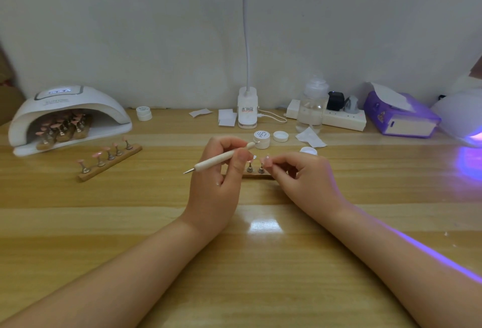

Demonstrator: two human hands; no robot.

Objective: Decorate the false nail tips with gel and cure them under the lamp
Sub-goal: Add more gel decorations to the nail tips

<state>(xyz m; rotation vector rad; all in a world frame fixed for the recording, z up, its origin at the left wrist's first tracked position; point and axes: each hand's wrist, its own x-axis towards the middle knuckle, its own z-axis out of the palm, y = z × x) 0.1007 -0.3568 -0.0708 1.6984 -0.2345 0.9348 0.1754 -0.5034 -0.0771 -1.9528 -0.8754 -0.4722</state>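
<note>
Right hand (300,173) pinching nail tip (266,158)

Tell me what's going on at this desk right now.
A person is decorating false nail tips. The left hand holds a white dotting pen, while the right hand pinches a nail tip on the wooden stand between the hands. An open gel jar sits just behind. More tips sit under the white curing lamp, and another stand of pink tips rests beside it.
</note>
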